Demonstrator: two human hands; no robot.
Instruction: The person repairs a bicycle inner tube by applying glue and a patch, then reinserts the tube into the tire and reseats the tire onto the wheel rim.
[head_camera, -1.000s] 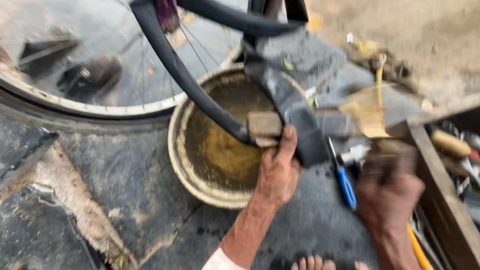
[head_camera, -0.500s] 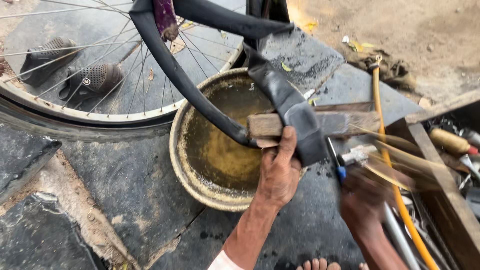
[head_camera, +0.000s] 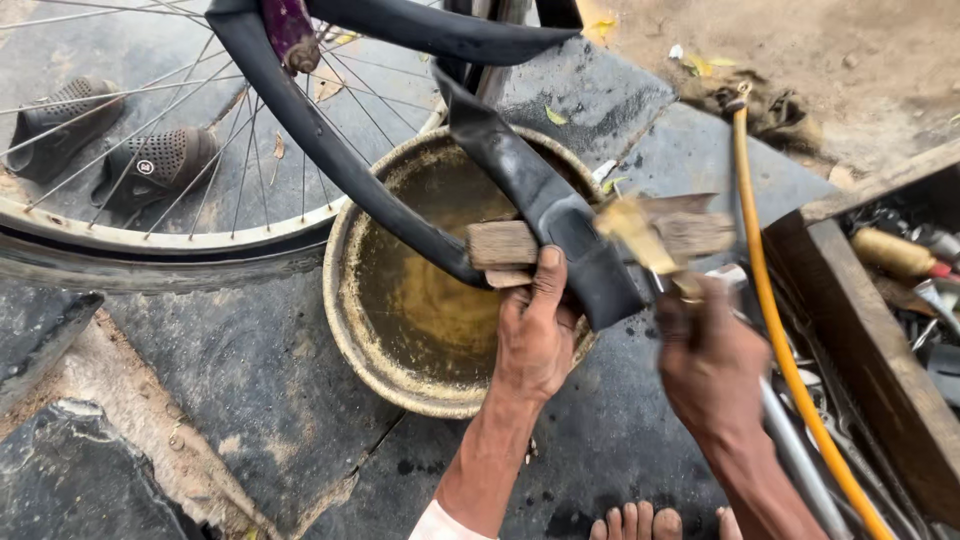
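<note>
Head view: the left hand (head_camera: 532, 345) presses the tube (head_camera: 545, 205) against the block (head_camera: 500, 245), fingers closed on both, above the basin (head_camera: 345, 300). The tube's long axis runs from upper left down to lower right. The right hand (head_camera: 705, 355) sits just right of the tube, fingers closed on a blurred tool (head_camera: 640, 235) (kind unclear) angled toward the pinned section. The hose (head_camera: 770, 330) lies farther right.

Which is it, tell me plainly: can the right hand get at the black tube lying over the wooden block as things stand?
Probably yes. The right hand hovers just beside the black inner tube where it drapes over the wooden block, with nothing between them. The left hand pins the tube from below, leaving its upper face bare.
</note>
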